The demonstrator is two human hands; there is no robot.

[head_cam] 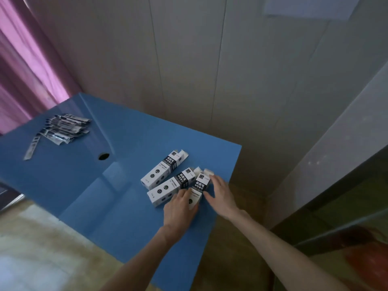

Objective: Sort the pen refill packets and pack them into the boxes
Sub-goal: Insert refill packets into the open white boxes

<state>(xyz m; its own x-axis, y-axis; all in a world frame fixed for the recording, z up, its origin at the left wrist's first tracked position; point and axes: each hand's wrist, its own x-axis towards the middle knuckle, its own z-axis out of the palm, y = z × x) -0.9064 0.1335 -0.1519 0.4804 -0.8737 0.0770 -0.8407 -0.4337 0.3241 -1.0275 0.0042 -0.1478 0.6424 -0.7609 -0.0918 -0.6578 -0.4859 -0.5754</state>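
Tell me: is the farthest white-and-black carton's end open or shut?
Open. The farthest white-and-black cardboard carton lies flat on the blue table, and its white end flaps stick outward at the far end. Whether anything is inside cannot be told.

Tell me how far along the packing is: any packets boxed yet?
Three boxes lie together with end flaps open; nothing shows inside them. In hand: both the left hand and right hand rest on the nearest box. The other two boxes lie untouched. Left: the refill packets sit piled across the blue table.
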